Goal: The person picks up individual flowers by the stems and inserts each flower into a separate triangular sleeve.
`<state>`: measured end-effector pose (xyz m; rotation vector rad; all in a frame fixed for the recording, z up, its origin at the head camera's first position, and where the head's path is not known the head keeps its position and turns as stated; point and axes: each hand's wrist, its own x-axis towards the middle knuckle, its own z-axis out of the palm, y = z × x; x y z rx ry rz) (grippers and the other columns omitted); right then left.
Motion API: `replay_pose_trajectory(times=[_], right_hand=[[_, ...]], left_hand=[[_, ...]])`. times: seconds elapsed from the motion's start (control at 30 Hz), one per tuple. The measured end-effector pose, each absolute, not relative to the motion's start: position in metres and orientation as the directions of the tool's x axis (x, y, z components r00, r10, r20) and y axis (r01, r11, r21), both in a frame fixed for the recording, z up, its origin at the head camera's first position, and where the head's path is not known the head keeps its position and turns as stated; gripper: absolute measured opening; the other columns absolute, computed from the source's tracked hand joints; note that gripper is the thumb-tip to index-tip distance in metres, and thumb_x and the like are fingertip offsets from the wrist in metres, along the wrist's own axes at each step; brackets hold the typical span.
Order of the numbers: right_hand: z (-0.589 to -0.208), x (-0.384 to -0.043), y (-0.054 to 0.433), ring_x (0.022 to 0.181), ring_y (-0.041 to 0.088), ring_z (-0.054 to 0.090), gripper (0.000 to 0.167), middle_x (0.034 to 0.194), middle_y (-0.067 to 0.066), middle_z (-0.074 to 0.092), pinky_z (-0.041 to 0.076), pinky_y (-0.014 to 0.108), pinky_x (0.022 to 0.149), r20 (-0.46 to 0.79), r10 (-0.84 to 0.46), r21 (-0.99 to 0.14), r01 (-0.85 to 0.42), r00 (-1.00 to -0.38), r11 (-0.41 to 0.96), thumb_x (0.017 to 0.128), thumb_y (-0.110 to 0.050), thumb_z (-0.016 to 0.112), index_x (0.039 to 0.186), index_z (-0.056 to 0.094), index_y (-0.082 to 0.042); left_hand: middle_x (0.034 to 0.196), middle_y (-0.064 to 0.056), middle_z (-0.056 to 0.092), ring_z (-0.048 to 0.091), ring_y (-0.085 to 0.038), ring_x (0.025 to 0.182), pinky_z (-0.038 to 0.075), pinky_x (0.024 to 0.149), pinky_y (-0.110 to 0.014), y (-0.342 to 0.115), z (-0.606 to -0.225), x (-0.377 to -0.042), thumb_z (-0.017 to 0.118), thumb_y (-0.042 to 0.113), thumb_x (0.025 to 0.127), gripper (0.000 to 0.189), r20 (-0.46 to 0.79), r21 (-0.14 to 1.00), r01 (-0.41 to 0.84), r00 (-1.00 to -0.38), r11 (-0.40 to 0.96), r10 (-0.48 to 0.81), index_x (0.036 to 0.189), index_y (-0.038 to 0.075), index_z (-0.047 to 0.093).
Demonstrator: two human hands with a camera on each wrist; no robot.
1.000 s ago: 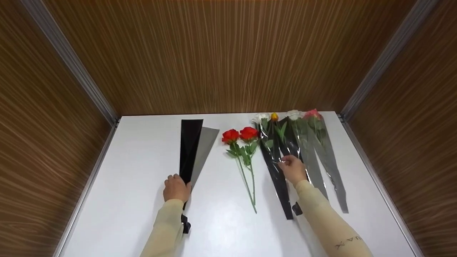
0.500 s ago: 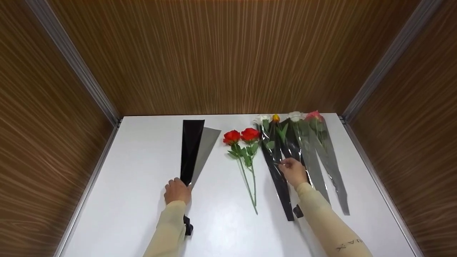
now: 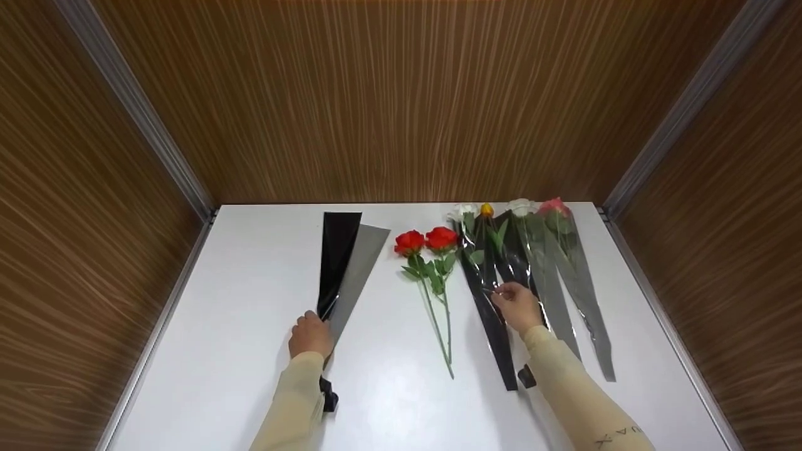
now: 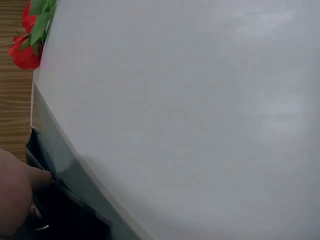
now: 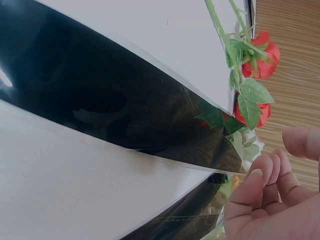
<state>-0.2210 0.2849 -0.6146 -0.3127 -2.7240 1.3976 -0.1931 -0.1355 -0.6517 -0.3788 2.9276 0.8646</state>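
Observation:
At the left of the white table, my left hand (image 3: pixel 310 335) pinches the lower part of a flat black flower sleeve (image 3: pixel 338 250). A grey sleeve (image 3: pixel 369 250) fans out from under it. In the left wrist view the thumb (image 4: pixel 40 176) lies against the black film. My right hand (image 3: pixel 520 307), fingers curled, is over the wrapped flowers, fingertips right at the edge of a black sleeve (image 3: pixel 498 338) holding a white rose (image 3: pixel 462 212). In the right wrist view the thumb (image 5: pixel 300 142) stands apart from the curled fingers; I cannot tell whether they grip film.
Two bare red roses (image 3: pixel 441 238) with green stems lie mid-table between my hands. Right of them are a yellow tulip (image 3: pixel 487 210), another white rose (image 3: pixel 521 207) and a pink rose (image 3: pixel 554 207), in black and grey sleeves. Wood-grain panels (image 3: pixel 401 100) wall the white table (image 3: pixel 250 263).
My left hand shifts slightly, and a lifted, shiny fold now shows on the black sleeve just above it. My right hand stays by the wrapped flowers; the whole view drifts slightly.

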Motion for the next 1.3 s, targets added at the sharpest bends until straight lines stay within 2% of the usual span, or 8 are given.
replay_pose_trajectory(times=[0.17, 0.33, 0.53, 0.73, 0.93, 1.1, 1.23, 1.3], right_hand=[[-0.616, -0.22, 0.287, 0.082, 0.023, 0.054, 0.02, 0.092, 0.009, 0.06, 0.043, 0.032, 0.07, -0.044, 0.211, -0.814, 0.158, -0.976, 0.559, 0.089, -0.013, 0.064, 0.105, 0.064, -0.001], [-0.618, -0.219, 0.289, 0.081, 0.023, 0.054, 0.019, 0.09, 0.01, 0.059, 0.043, 0.033, 0.071, -0.045, 0.206, -0.82, 0.154, -0.978, 0.551, 0.089, -0.012, 0.064, 0.104, 0.063, 0.0], [-0.615, -0.217, 0.286, 0.079, 0.021, 0.053, 0.018, 0.088, 0.008, 0.06, 0.043, 0.033, 0.07, -0.011, 0.213, -0.816, 0.132, -0.977, 0.563, 0.088, -0.013, 0.066, 0.102, 0.064, -0.001], [-0.612, -0.216, 0.278, 0.077, 0.018, 0.054, 0.015, 0.084, 0.006, 0.062, 0.043, 0.03, 0.07, 0.018, 0.189, -0.822, 0.093, -0.982, 0.561, 0.086, -0.01, 0.068, 0.098, 0.066, -0.002], [-0.603, -0.212, 0.264, 0.078, 0.016, 0.056, 0.017, 0.085, 0.006, 0.064, 0.045, 0.027, 0.07, 0.07, 0.12, -0.837, 0.007, -0.99, 0.547, 0.085, -0.008, 0.07, 0.1, 0.067, 0.0], [-0.588, -0.204, 0.249, 0.078, 0.016, 0.057, 0.017, 0.084, 0.003, 0.065, 0.045, 0.026, 0.069, 0.151, 0.003, -0.838, -0.126, -0.989, 0.531, 0.085, -0.007, 0.071, 0.101, 0.067, -0.003], [-0.56, -0.189, 0.23, 0.081, 0.02, 0.058, 0.021, 0.087, 0.003, 0.062, 0.047, 0.028, 0.071, 0.209, -0.129, -0.842, -0.245, -0.969, 0.481, 0.086, -0.005, 0.071, 0.106, 0.066, -0.005], [-0.54, -0.178, 0.218, 0.085, 0.026, 0.058, 0.027, 0.092, 0.007, 0.061, 0.049, 0.035, 0.073, 0.25, -0.197, -0.836, -0.314, -0.948, 0.45, 0.085, -0.002, 0.071, 0.111, 0.063, -0.003]], left_hand=[[0.104, -0.028, 0.06, 0.061, -0.044, 0.094, 0.048, 0.078, -0.054, -0.14, -0.647, -0.195, 0.052, 0.018, 0.099, 0.037, -0.114, 0.572, -0.252, -0.967, 0.781, -0.228, 0.12, -0.011, 0.046], [0.102, -0.027, 0.065, 0.064, -0.042, 0.088, 0.05, 0.073, -0.053, -0.142, -0.639, -0.197, 0.059, 0.011, 0.094, 0.037, -0.047, 0.595, -0.221, -0.969, 0.773, -0.242, 0.123, -0.007, 0.046], [0.107, -0.025, 0.064, 0.063, -0.041, 0.094, 0.049, 0.078, -0.052, -0.136, -0.619, -0.197, 0.069, 0.005, 0.086, 0.043, 0.078, 0.636, -0.142, -0.966, 0.759, -0.246, 0.124, -0.004, 0.052], [0.106, -0.019, 0.065, 0.063, -0.036, 0.097, 0.049, 0.082, -0.049, -0.124, -0.596, -0.194, 0.07, 0.0, 0.084, 0.033, 0.169, 0.668, -0.05, -0.961, 0.743, -0.217, 0.116, -0.001, 0.061], [0.111, -0.014, 0.065, 0.062, -0.032, 0.103, 0.049, 0.085, -0.046, -0.102, -0.57, -0.188, 0.071, -0.003, 0.081, 0.036, 0.324, 0.638, 0.155, -0.943, 0.754, -0.08, 0.116, 0.005, 0.063], [0.099, -0.008, 0.066, 0.064, -0.029, 0.094, 0.05, 0.081, -0.043, -0.078, -0.547, -0.179, 0.074, -0.006, 0.076, 0.041, 0.47, 0.555, 0.368, -0.878, 0.746, 0.084, 0.113, 0.011, 0.066], [0.102, -0.006, 0.066, 0.065, -0.027, 0.095, 0.052, 0.082, -0.04, -0.059, -0.528, -0.167, 0.072, -0.006, 0.077, 0.044, 0.488, 0.51, 0.484, -0.844, 0.712, 0.224, 0.116, 0.014, 0.066], [0.106, -0.006, 0.066, 0.064, -0.026, 0.098, 0.051, 0.084, -0.039, -0.05, -0.52, -0.161, 0.071, -0.006, 0.079, 0.045, 0.471, 0.491, 0.53, -0.829, 0.692, 0.301, 0.118, 0.015, 0.066]])
